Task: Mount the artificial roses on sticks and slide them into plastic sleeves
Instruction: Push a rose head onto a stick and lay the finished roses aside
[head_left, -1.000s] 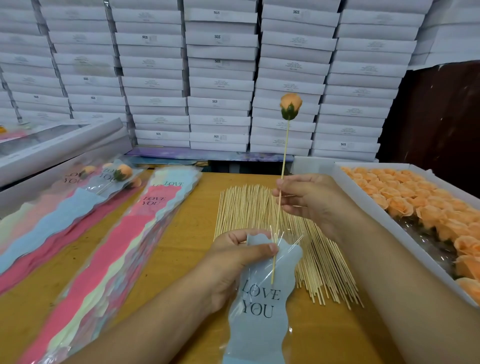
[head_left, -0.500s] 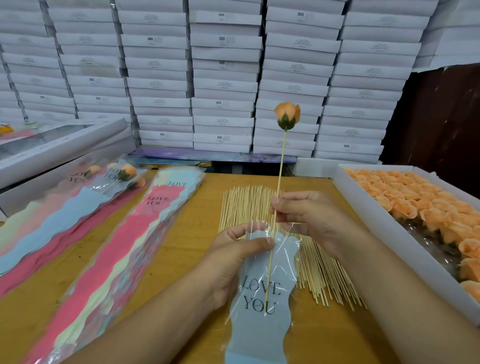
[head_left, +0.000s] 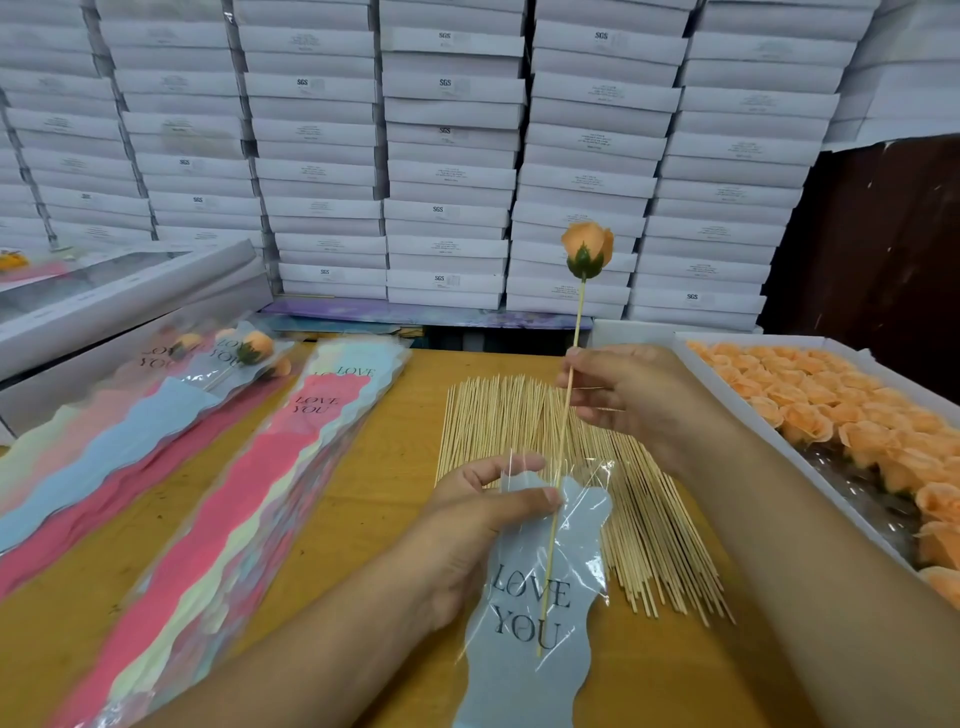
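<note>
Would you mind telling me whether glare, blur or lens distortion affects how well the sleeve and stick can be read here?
Head view: soft, even light with faint shadows; white glare streaks on the clear plastic sleeve partly cross its lettering, yet the stick shows through it; the wide-angle lens bows the stacked boxes outward at the edges; the rose and both hands stay fairly sharp.
</note>
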